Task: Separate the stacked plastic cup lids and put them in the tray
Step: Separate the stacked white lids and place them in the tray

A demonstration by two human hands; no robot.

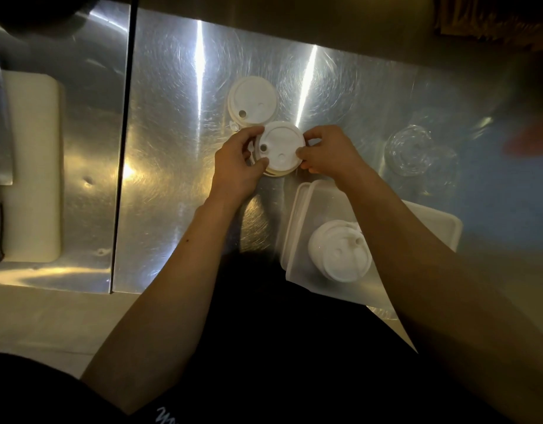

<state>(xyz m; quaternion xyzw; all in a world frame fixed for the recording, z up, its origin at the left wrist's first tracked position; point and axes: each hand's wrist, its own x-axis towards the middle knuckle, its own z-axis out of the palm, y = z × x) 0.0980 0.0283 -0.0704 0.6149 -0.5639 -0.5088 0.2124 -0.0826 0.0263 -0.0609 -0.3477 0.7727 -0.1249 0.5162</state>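
Both hands grip a small stack of white plastic cup lids (280, 148) above the steel counter. My left hand (236, 163) pinches its left rim, and my right hand (328, 153) pinches its right rim. A second stack of white lids (253, 101) lies on the counter just behind it. The translucent plastic tray (297, 209) sits at the near right, under my right forearm. Inside it rests a pile of white lids (340, 250).
Clear plastic dome lids (413, 153) stand on the counter to the right. A white block (31, 166) lies on the separate steel surface at the far left, past a dark seam (123, 148). The counter's near edge runs just below the tray.
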